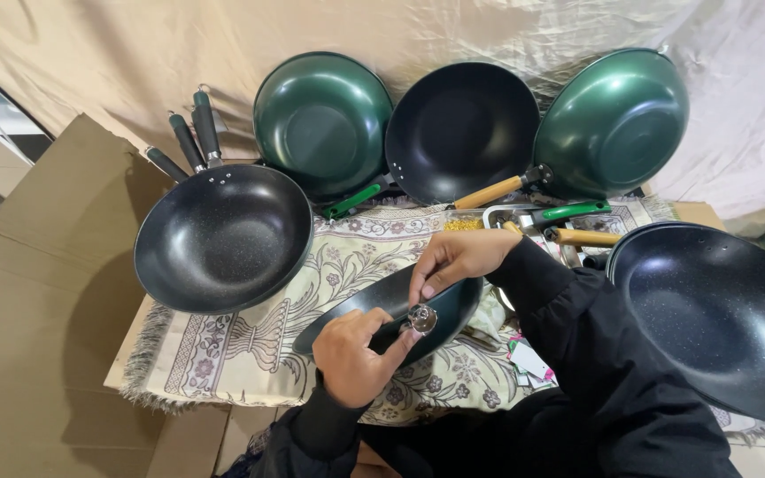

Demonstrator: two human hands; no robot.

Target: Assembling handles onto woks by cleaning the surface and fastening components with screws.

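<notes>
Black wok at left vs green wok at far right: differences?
The black wok lies bowl up, showing a speckled dark inside; the green wok leans on the cloth backdrop, showing glossy green. The black wok's handle is dark, the green wok's pale wood. Both are round and deep.

Patterned cloth (pixel 250 345) w/ black pans (pixel 223 239)

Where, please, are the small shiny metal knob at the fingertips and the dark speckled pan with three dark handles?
small shiny metal knob (pixel 421 318), head view, its round face.
dark speckled pan with three dark handles (pixel 223 239), head view, its inner base.
</notes>
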